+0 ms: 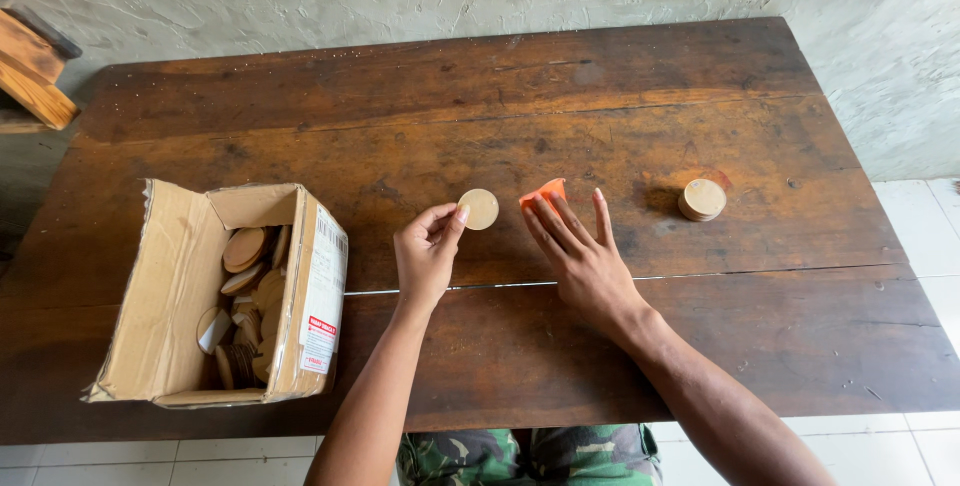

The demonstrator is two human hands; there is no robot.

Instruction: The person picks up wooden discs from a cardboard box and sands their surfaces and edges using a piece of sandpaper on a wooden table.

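Observation:
My left hand (427, 251) pinches a round pale wooden disc (479, 209) by its edge, just above the dark wooden table (600, 126). To the right of it my right hand (580, 251) lies with fingers spread flat, the fingertips pressing on a small orange piece (545, 192), which looks like folded sandpaper. A short stack of similar wooden discs (703, 199) stands on the table further right, apart from both hands.
An open cardboard box (170, 286) at the left front of the table holds several wooden discs (248, 291). A rough plaster wall runs behind the table. A wooden object (30, 71) juts in at the far left. White floor tiles show at the right.

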